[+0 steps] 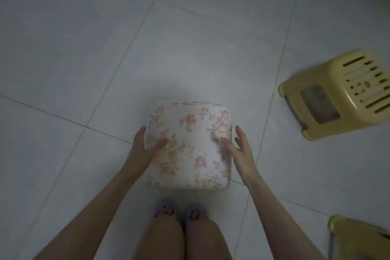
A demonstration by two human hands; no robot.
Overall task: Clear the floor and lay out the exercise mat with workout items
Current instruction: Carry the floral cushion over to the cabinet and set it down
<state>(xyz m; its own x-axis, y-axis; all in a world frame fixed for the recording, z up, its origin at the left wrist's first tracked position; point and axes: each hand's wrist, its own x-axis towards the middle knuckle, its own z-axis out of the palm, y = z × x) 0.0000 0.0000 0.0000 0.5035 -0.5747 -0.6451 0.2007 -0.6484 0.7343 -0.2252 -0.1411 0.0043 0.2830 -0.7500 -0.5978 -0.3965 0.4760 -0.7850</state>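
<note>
Floor tiles (105, 38) of pale grey, with dark grout lines, fill most of the view, and the whole far and left area lies open. Near centre, just ahead of the person's feet in purple slippers (179, 214), sits a square floral cushion (190, 145); whether it rests on the floor or is lifted off it cannot be told. The left hand (145, 145) presses against its left edge, thumb laid over the top face, fingers wrapped along the side. The right hand (238, 145) stands at the right edge with fingers spread and extended, thumb touching the top face; a firm grasp on that side cannot be confirmed. To the right, well apart from the cushion, a yellow plastic stool (337, 95) lies tipped over. A second yellow stool (356, 236) shows at the lower right corner, partly cut off by the frame. Both narrow the right-hand margin.
</note>
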